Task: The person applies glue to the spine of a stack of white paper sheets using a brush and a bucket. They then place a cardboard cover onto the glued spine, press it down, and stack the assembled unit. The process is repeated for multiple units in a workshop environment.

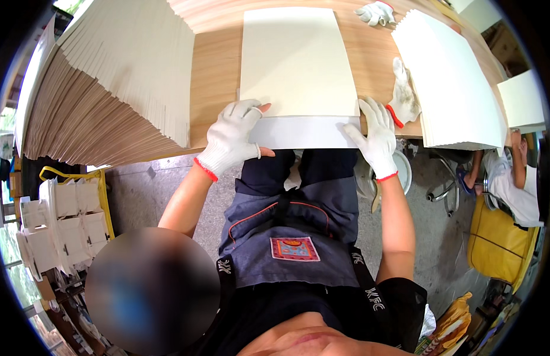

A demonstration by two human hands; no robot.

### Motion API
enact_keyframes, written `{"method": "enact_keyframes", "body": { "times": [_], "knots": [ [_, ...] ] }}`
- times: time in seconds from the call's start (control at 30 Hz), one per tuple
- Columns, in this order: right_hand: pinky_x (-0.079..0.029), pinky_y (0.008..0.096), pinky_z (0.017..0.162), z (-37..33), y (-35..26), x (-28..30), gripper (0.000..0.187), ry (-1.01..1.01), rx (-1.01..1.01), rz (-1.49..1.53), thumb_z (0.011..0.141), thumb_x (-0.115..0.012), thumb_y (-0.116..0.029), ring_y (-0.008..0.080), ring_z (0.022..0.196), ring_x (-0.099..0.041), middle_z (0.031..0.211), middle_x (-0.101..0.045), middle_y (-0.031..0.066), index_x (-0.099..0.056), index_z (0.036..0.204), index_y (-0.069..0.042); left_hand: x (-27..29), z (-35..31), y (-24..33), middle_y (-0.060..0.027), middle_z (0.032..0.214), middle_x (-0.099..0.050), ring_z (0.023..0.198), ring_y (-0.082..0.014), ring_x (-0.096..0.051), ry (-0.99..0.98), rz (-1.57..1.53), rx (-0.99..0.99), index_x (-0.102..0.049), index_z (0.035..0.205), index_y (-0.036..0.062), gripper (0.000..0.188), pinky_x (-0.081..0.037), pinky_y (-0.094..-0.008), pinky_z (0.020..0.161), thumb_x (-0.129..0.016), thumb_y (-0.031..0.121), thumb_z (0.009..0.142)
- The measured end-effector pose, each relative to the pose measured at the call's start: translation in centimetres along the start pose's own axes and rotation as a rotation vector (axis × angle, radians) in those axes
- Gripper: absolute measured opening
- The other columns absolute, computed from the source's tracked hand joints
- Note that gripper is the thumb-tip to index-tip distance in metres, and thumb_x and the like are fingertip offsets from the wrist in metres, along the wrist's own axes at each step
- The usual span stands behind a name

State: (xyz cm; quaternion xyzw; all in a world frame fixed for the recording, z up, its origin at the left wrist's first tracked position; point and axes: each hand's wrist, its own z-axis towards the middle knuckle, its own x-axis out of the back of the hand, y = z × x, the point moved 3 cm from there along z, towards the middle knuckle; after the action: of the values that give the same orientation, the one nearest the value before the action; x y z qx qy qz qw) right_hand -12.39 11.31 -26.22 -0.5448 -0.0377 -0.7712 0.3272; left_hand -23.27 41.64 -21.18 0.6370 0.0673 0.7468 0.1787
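A large cream board (295, 62) lies flat on the wooden table in front of me. A white strip (304, 133) shows along its near edge, at the table's front; whether it is a separate sheet or a folded flap, I cannot tell. My left hand (232, 135), in a white knit glove with bare thumb and index tips, rests at the near left corner, thumb and index apart. At the near right corner lies my right hand (374, 135), also gloved, fingers stretched along the edge and thumb over the strip. Neither hand visibly grips anything.
Tall stacks of cream sheets stand left (126, 65) and right (453, 80) on the table (218, 77). Spare gloves (405, 95) lie beside the right stack. A yellow-framed rack (73, 210) of white pieces stands lower left. Another person (512, 184) sits at right near a yellow bag (499, 240).
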Motion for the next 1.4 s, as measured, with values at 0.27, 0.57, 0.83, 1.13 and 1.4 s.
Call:
{"method": "enact_keyframes", "body": {
  "times": [0.27, 0.57, 0.83, 1.13, 1.4],
  "knots": [
    [-0.036, 0.0434, 0.109, 0.3, 0.6, 1.1, 0.065, 0.051, -0.087, 0.261, 0.085, -0.065, -0.052, 0.0347, 0.127, -0.05, 0.133, -0.058, 0.0162, -0.057, 0.13, -0.006, 1.0, 1.2, 0.5, -0.0056, 0.116, -0.063, 0.108, -0.0297, -0.061, -0.097, 0.012, -0.063, -0.06, 0.123, 0.0164, 0.058, -0.052, -0.0399, 0.087, -0.08, 0.033, 0.071],
    [-0.048, 0.0358, 0.078, 11.4, -2.0, 2.2, 0.054, -0.797, 0.002, 0.3, 0.085, -0.064, -0.056, 0.0266, 0.08, -0.062, 0.082, -0.067, 0.0134, -0.071, 0.097, -0.004, 0.0, 6.4, -3.3, -0.0084, 0.097, -0.065, 0.087, -0.0286, -0.063, -0.231, -0.017, 0.151, -0.068, 0.087, 0.0065, 0.021, -0.05, -0.0341, 0.07, -0.069, 0.028, 0.086],
    [-0.048, 0.0391, 0.07, 10.6, -0.7, -1.2, 0.044, -0.557, -0.033, 0.309, 0.082, -0.07, -0.048, 0.0301, 0.075, -0.064, 0.08, -0.067, 0.0151, -0.069, 0.088, -0.004, -1.3, 8.0, -5.8, -0.0064, 0.079, -0.063, 0.075, -0.0204, -0.063, -0.31, -0.225, 0.377, -0.063, 0.075, 0.0052, 0.03, -0.049, -0.0368, 0.069, -0.078, 0.031, 0.081],
    [-0.046, 0.0401, 0.066, 9.4, -0.4, -2.2, 0.042, -0.35, -0.01, 0.365, 0.084, -0.069, -0.046, 0.0287, 0.07, -0.061, 0.075, -0.062, 0.0132, -0.066, 0.081, -0.004, 0.5, 12.7, -2.4, -0.0082, 0.123, -0.059, 0.101, -0.0247, -0.066, -0.543, 0.266, -0.031, -0.05, 0.133, 0.0209, 0.063, -0.053, -0.042, 0.081, -0.079, 0.028, 0.077],
    [-0.051, 0.041, 0.077, 8.8, -0.4, -0.4, 0.025, 0.038, 0.094, 0.174, 0.086, -0.067, -0.036, 0.0286, 0.084, -0.065, 0.087, -0.067, 0.009, -0.068, 0.096, -0.013, -1.2, 17.0, 3.2, -0.009, 0.121, -0.053, 0.105, -0.0322, -0.061, -0.954, 0.43, -0.553, -0.036, 0.143, 0.0564, 0.11, -0.051, -0.0419, 0.087, -0.088, 0.009, 0.058]
  ]
}}
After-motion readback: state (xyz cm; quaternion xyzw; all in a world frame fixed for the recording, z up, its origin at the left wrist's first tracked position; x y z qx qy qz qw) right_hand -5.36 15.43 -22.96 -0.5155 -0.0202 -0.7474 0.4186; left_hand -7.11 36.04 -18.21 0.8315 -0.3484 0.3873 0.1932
